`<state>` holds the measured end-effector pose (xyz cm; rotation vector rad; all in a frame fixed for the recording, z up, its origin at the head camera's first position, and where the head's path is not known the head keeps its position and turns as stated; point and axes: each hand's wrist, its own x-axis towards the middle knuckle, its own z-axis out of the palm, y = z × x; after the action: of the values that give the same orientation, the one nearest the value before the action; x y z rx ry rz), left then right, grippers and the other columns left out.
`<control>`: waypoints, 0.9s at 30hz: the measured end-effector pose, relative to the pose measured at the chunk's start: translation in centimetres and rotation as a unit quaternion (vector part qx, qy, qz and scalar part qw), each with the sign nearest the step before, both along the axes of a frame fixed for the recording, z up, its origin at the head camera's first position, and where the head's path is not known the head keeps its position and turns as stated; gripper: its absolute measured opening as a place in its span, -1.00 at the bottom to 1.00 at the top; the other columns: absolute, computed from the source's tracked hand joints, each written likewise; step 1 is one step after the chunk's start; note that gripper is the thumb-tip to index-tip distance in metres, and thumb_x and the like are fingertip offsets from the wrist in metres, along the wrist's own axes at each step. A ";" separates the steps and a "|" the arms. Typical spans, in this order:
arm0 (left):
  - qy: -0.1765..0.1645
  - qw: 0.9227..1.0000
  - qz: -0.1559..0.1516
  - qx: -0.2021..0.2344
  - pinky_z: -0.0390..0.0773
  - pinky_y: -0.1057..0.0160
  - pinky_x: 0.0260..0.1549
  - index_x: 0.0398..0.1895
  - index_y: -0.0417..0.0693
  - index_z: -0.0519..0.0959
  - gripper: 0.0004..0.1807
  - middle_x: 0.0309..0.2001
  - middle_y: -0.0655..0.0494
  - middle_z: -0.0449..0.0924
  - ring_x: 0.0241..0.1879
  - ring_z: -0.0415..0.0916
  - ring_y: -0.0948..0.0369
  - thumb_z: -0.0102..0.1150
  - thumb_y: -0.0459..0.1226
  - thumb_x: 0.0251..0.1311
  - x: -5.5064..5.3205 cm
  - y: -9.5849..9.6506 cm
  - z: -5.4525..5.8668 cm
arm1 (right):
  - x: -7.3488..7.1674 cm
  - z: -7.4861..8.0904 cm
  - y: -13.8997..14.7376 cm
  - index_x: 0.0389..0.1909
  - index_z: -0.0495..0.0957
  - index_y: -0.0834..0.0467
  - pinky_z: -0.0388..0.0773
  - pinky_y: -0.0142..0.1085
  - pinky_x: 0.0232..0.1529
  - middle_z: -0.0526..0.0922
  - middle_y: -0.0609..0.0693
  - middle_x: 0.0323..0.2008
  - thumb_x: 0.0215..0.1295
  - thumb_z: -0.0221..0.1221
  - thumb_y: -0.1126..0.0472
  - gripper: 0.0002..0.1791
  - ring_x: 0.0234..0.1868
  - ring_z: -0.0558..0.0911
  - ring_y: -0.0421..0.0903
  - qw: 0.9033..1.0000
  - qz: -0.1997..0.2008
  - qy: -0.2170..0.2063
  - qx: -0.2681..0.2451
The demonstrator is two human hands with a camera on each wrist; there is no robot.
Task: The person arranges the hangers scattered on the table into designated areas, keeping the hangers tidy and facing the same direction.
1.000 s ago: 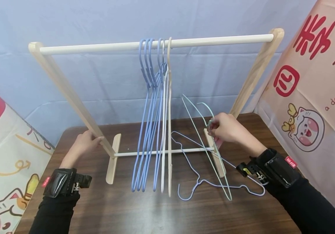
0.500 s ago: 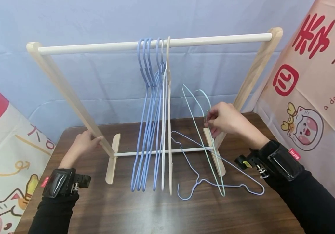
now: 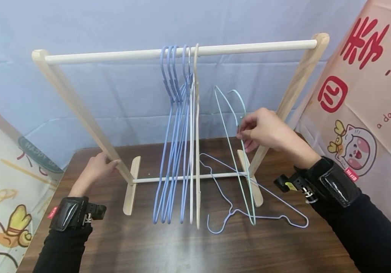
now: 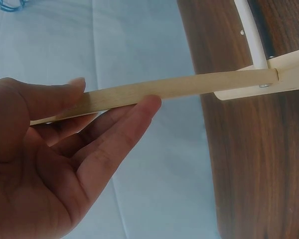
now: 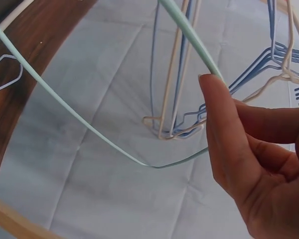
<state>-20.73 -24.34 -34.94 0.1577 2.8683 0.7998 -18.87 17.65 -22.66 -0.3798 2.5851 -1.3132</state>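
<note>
My right hand (image 3: 265,129) pinches a pale green clothes hanger (image 5: 192,37) near its neck, between thumb and fingers. The hanger is raised off the table, its hook pointing up, just below the white rail (image 3: 250,47) of a wooden clothes rack. At the rack's left side, my left hand (image 3: 96,170) grips the wooden upright (image 4: 179,85), thumb on one side and fingers on the other. Several blue hangers (image 3: 164,80) hang at the rail's middle, beside a white one (image 3: 191,170) and a cream one (image 3: 197,151). A lavender hanger (image 3: 230,214) lies on the table at right.
A thin white crossbar (image 3: 223,175) joins the rack's wooden feet (image 3: 132,185) low over the brown table (image 3: 147,250). Pale blue cloth (image 3: 113,102) hangs behind. Printed cloths stand on both sides, the right one (image 3: 359,113) close to the right upright (image 3: 301,76).
My right hand has lifted the pale green hanger upward and slightly left, nearer the rail. The left hand stays on the upright, and the hung hangers have barely moved.
</note>
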 end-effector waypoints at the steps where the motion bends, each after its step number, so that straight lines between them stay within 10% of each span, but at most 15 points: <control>1: 0.000 1.000 0.000 0.000 0.47 0.13 -0.49 -0.16 -0.50 0.47 -0.61 -0.42 -0.18 0.61 -0.43 0.58 0.00 -0.06 -0.23 0.30 0.0 0.0 0.0 | 0.0 0.1 -0.1 -0.37 0.47 0.50 0.58 -0.20 -0.52 0.60 0.13 -0.51 0.21 0.01 0.50 -0.89 -0.63 0.62 -0.04 1.000 0.000 0.001 -0.002; 27: -0.005 1.000 0.004 0.010 0.46 0.15 -0.50 -0.06 -0.54 0.41 -0.59 -0.36 -0.26 0.60 -0.35 0.58 -0.09 -0.08 -0.24 0.32 0.1 0.0 -0.1 | 0.7 5.1 -2.4 -0.37 0.53 0.45 0.58 -0.19 -0.48 0.60 0.17 -0.49 0.20 0.07 0.46 -0.90 -0.60 0.62 0.01 0.999 0.003 0.031 -0.010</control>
<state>-20.61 -24.29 -35.04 0.1446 2.8543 0.8274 -18.19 15.30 -17.59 -0.4373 2.6200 -1.3473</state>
